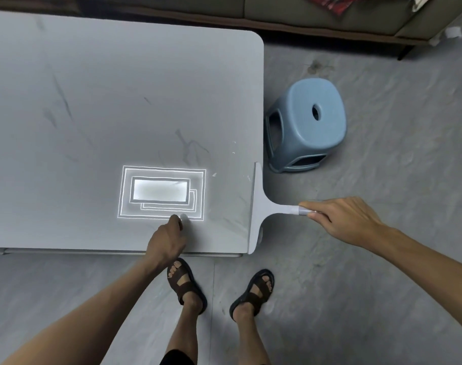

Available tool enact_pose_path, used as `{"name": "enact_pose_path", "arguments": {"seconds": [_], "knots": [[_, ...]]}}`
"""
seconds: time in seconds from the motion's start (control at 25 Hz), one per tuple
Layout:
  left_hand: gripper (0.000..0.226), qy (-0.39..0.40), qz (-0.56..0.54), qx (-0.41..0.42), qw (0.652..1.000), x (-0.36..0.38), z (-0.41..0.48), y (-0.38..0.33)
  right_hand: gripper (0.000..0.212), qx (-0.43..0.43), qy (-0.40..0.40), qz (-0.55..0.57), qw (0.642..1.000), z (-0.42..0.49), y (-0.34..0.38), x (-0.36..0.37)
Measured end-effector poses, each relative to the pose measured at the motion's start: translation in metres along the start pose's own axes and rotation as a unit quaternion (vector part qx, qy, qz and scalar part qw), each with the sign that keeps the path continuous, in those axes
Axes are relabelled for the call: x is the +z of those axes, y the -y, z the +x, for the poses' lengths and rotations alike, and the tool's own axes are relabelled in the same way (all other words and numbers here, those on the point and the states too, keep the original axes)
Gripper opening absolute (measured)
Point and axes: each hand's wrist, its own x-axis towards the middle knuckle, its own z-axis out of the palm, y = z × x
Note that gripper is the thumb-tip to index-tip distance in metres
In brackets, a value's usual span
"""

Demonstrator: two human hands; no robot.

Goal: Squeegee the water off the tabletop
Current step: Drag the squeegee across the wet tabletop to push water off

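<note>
A grey tabletop fills the left and middle of the head view. Its surface is glossy, with a bright ceiling-light reflection near the front. A grey squeegee lies with its long blade along the table's right edge, and its handle sticks out to the right over the floor. My right hand grips the end of that handle. My left hand rests with curled fingers on the tabletop near the front edge, holding nothing. A few small white specks sit near the right edge.
A blue plastic stool stands on the floor just right of the table. A dark sofa runs along the back. My two sandalled feet stand on the grey floor in front of the table's right corner.
</note>
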Motion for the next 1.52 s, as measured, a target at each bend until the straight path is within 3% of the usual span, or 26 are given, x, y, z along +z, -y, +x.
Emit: {"name": "enact_pose_path", "arguments": {"seconds": [0.24,0.4,0.52,0.68,0.84,1.0,1.08,1.24,1.32,1.4,1.52], "knots": [[0.003,-0.152,-0.138,-0.084,0.975,-0.034,0.009,0.029,0.035,-0.158,0.047,0.025,0.986,0.074,0.108,-0.023],[0.005,-0.176,-0.187,-0.141,0.956,-0.059,0.015,0.059,0.032,-0.29,0.08,-0.012,0.953,0.131,0.198,-0.011],[0.008,-0.163,-0.187,-0.151,0.957,-0.065,0.019,0.076,0.029,-0.305,0.08,-0.02,0.949,0.154,0.227,-0.009],[0.008,-0.111,-0.162,-0.123,0.973,-0.066,0.03,0.081,0.032,-0.253,0.066,0.022,0.965,0.171,0.21,-0.02],[0.02,-0.095,-0.143,-0.069,0.983,-0.058,0.042,0.064,0.036,-0.114,0.037,0.052,0.991,0.163,0.142,-0.021],[0.006,-0.105,-0.132,-0.017,0.985,-0.044,0.044,0.023,0.035,-0.005,-0.005,0.072,0.997,0.132,0.068,-0.015],[0.007,-0.071,-0.115,0.005,0.991,-0.032,0.041,0.001,0.034,0.034,-0.011,0.091,0.995,0.109,0.04,-0.011],[0.029,0.024,-0.011,0.008,1.0,-0.008,0.042,-0.01,0.034,0.072,-0.008,0.111,0.991,0.075,0.025,0.006],[0.046,0.07,0.039,0.015,0.997,0.02,0.028,-0.077,0.033,0.107,-0.041,0.107,0.988,0.018,-0.036,0.01],[0.05,0.06,0.07,0.01,0.996,0.011,0.027,-0.075,0.032,0.12,-0.06,0.107,0.985,0.006,-0.045,0.03],[0.037,-0.035,0.003,0.0,0.999,0.003,0.03,-0.068,0.031,0.156,-0.057,0.118,0.979,-0.009,-0.045,0.031]]}}
